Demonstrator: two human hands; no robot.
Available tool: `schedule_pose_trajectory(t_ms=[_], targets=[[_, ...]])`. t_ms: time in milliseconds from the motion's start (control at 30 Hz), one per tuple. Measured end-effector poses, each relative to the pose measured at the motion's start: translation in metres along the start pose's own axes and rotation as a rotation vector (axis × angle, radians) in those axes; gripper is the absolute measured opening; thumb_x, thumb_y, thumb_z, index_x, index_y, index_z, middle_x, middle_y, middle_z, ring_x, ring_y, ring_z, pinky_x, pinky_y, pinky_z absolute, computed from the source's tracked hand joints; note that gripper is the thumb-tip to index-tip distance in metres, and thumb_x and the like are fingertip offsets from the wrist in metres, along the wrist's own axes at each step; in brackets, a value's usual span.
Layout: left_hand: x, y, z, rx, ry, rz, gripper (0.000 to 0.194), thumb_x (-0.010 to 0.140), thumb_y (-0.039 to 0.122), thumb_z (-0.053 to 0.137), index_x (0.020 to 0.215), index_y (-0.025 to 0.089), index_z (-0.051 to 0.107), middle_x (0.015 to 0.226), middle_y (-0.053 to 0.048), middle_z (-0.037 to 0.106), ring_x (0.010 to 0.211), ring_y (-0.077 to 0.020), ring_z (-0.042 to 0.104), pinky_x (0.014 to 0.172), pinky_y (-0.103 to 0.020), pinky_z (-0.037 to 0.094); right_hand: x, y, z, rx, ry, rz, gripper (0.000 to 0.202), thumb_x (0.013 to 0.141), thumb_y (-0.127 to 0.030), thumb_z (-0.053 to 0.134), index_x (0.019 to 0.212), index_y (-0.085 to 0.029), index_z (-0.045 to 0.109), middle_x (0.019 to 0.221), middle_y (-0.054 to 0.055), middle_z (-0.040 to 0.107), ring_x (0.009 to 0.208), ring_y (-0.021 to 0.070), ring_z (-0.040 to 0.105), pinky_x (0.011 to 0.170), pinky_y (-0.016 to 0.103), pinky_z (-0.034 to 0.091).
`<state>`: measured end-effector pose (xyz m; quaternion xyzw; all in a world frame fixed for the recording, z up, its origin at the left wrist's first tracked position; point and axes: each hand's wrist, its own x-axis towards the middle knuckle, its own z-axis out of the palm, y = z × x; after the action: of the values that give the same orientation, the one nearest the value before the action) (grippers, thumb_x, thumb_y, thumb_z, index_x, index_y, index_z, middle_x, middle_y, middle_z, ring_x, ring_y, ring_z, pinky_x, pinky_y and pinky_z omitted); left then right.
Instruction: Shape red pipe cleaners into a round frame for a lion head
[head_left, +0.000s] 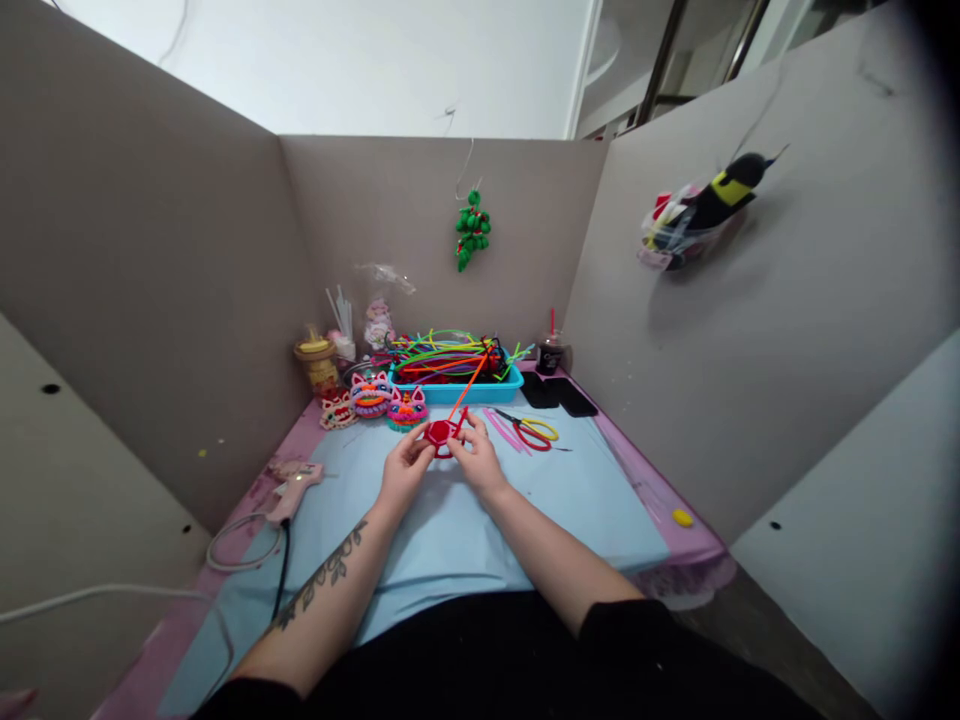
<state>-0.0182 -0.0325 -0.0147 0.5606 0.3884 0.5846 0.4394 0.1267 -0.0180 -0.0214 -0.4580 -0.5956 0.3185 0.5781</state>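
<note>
A small red woven piece with pink strands is held up over the blue cloth, between both hands. My left hand pinches its left edge with thumb and fingers. My right hand grips its right side, where a red strand stands up by the fingertips. An orange strand rises from the piece towards the blue tray, which is heaped with colourful strands. Scissors with red and yellow handles lie right of my right hand, beside pink strands.
Several decorated animal-face pieces stand left of the tray. A pink glue gun with its cord lies at the left. Two black flat objects and a dark cup are at the back right. Grey partitions enclose the table.
</note>
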Motion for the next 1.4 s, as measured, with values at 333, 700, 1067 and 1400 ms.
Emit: schedule_pose_trajectory(t_ms=[333, 700, 1067, 1400], targets=[[0.003, 0.004, 0.002, -0.085, 0.071, 0.009, 0.049, 0.067, 0.029, 0.069, 0.111, 0.017, 0.051, 0.078, -0.002, 0.065, 0.075, -0.0155, 0.062, 0.072, -0.026, 0.046, -0.007, -0.013, 0.0, -0.117, -0.019, -0.157, 0.007, 0.072, -0.028, 0.064, 0.07, -0.02, 0.064, 0.125, 0.008, 0.044, 0.121, 0.0248, 0.037, 0.104, 0.042, 0.026], [0.003, 0.004, 0.002, -0.102, 0.003, -0.004, 0.045, 0.067, 0.029, 0.069, 0.105, 0.017, 0.05, 0.074, -0.001, 0.064, 0.068, -0.0131, 0.06, 0.067, -0.024, 0.044, 0.004, 0.007, -0.002, 0.017, -0.025, 0.005, 0.026, 0.071, -0.041, 0.062, 0.088, -0.021, 0.065, 0.114, 0.008, 0.05, 0.112, 0.0249, 0.045, 0.085, 0.035, 0.042], [0.002, 0.001, 0.0, -0.089, -0.049, -0.07, 0.053, 0.063, 0.03, 0.072, 0.109, 0.017, 0.049, 0.068, 0.001, 0.062, 0.064, -0.0134, 0.059, 0.066, -0.025, 0.043, 0.011, 0.011, 0.001, 0.351, -0.145, 0.18, 0.033, 0.062, -0.05, 0.069, 0.068, -0.017, 0.068, 0.117, 0.008, 0.056, 0.114, 0.027, 0.048, 0.1, 0.043, 0.032], [-0.003, 0.005, 0.001, 0.246, 0.149, 0.151, 0.038, 0.07, 0.03, 0.066, 0.106, 0.021, 0.058, 0.081, -0.003, 0.066, 0.069, -0.014, 0.059, 0.059, -0.023, 0.042, 0.01, 0.014, 0.005, 0.588, -0.07, 0.238, 0.026, 0.062, -0.039, 0.071, 0.06, -0.018, 0.057, 0.066, -0.002, 0.06, 0.063, 0.0124, 0.054, 0.066, 0.026, 0.043]])
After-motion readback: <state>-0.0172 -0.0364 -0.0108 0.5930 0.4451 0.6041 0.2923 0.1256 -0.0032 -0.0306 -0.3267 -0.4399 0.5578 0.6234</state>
